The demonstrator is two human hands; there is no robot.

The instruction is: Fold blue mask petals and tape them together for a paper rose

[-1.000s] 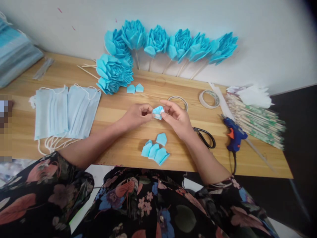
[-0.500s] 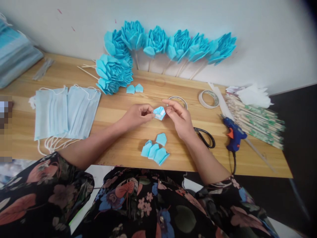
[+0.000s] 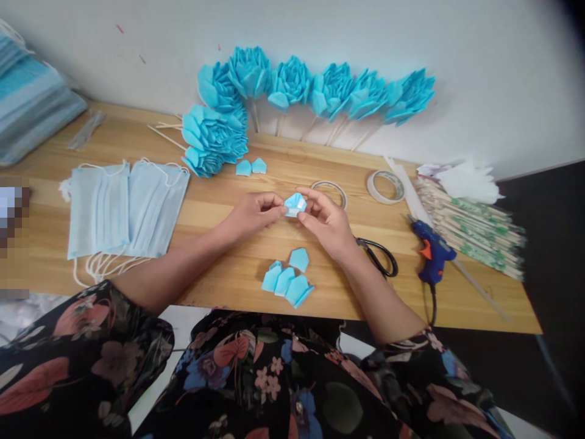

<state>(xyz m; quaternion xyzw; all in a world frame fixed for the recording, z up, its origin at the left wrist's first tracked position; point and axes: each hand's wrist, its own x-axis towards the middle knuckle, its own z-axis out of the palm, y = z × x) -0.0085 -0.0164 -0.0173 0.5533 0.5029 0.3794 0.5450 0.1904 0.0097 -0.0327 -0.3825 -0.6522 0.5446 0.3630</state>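
Note:
My left hand point(image 3: 253, 213) and my right hand point(image 3: 326, 221) meet over the middle of the wooden table point(image 3: 237, 183). Both pinch one small folded blue piece point(image 3: 294, 204) between thumbs and fingertips, held just above the wood. Below the hands lies a cluster of several folded blue petals point(image 3: 287, 279) near the front edge. Two more folded petals point(image 3: 251, 166) lie farther back, beside a blue flower point(image 3: 211, 138) lying on its side.
A row of blue flowers on sticks point(image 3: 315, 88) leans against the wall. Face masks point(image 3: 125, 207) lie at the left, a stack of masks point(image 3: 31, 103) at the far left. Tape rolls point(image 3: 385, 185), scissors point(image 3: 379, 259), a blue glue gun point(image 3: 432, 250) and bundled sticks point(image 3: 470, 228) sit at the right.
The hands have closed in a little around the folded piece and turned it slightly. The view has shifted a bit downward; nothing else on the table moved.

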